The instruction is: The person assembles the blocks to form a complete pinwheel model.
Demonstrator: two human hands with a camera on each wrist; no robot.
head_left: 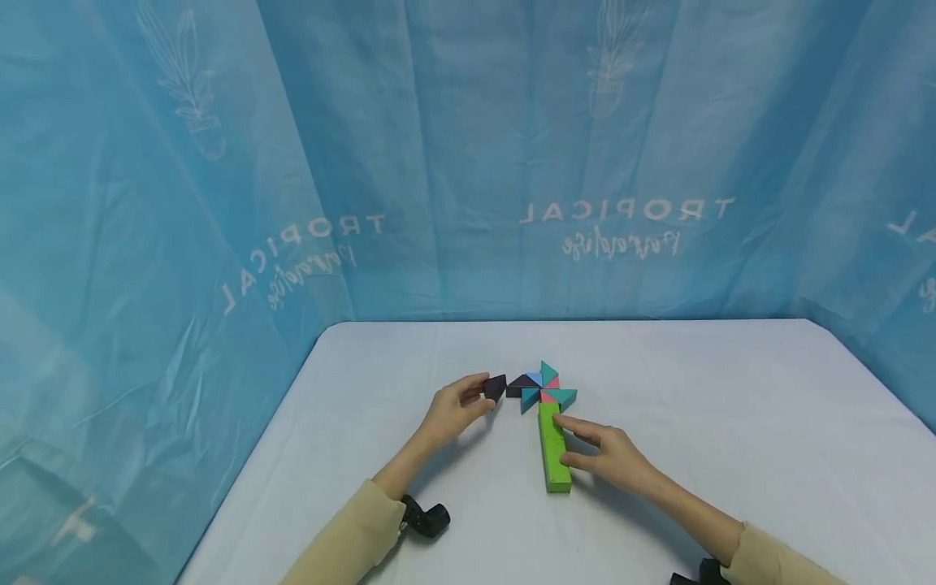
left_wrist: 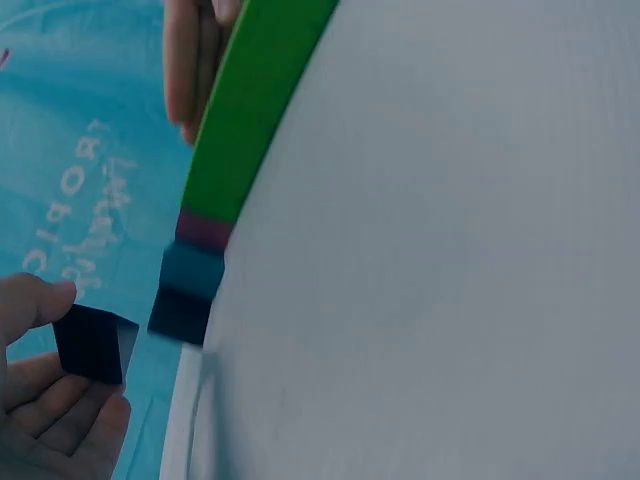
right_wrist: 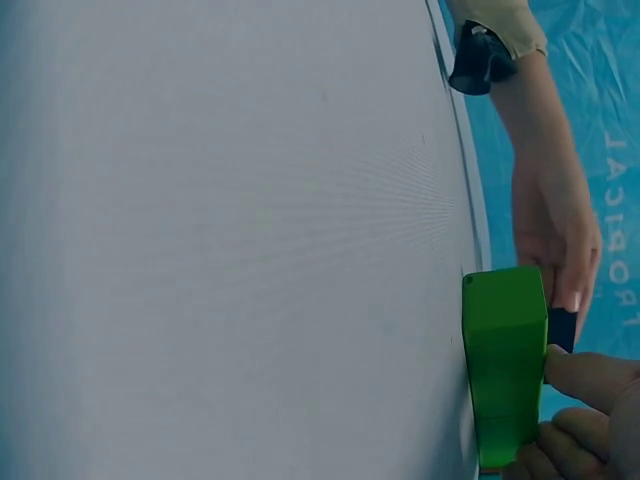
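My left hand [head_left: 453,412] pinches a dark triangular block [head_left: 495,387] between thumb and fingers, just left of a pinwheel of triangular blocks. In the left wrist view the same dark block [left_wrist: 88,345] shows one flat face. The pinwheel has another dark block [head_left: 521,381] at its left, with teal [head_left: 563,397], pink [head_left: 553,383] and blue [head_left: 535,378] pieces round the centre. A long green bar [head_left: 552,455] runs down from it towards me. My right hand [head_left: 613,457] touches the bar's right side with extended thumb and index finger.
All the blocks lie on a white-covered table [head_left: 731,422]. Blue printed curtains [head_left: 468,162] hang behind it and along its sides. A black camera [head_left: 426,518] is strapped at the left wrist, and another [head_left: 702,573] at the right.
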